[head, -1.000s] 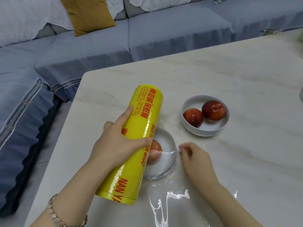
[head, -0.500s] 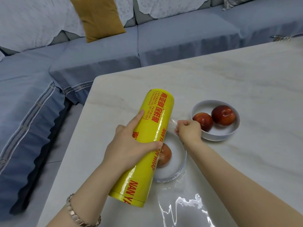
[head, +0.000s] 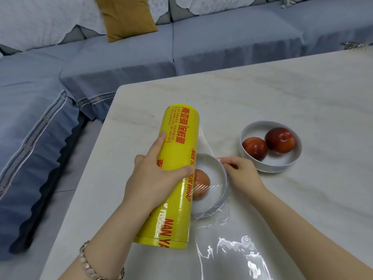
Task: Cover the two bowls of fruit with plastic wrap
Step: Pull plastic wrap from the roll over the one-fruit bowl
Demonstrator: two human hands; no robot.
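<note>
Off the table's left edge runs a blue-grey sofa [head: 113,63] with a mustard cushion [head: 126,16] leaning against its back. The pale marble table [head: 282,93] carries everything else. A wrist with a metal bracelet [head: 90,265] comes in over the near edge, and the left hand [head: 153,178] grips a big yellow roll of plastic wrap [head: 177,178] from above, thumb across the front of it and forefinger stretched along its side; the roll lies lengthwise, its far end pointing toward the table's far left corner and its near end close to the near edge. Clear film [head: 205,146] comes off the roll's right side and stretches over the near bowl [head: 220,172], a white bowl partly hidden under the roll, with one red fruit [head: 201,183] showing through the wrinkled wrap. More loose film [head: 232,253] lies glinting on the tabletop toward the near edge. The right hand [head: 240,170] rests at the right rim of that bowl, fingers curled and pinching the film there. Just beyond it, further from the near edge and to the right, stands the second bowl [head: 290,158], uncovered, holding two red fruits [head: 268,144] that touch each other.
</note>
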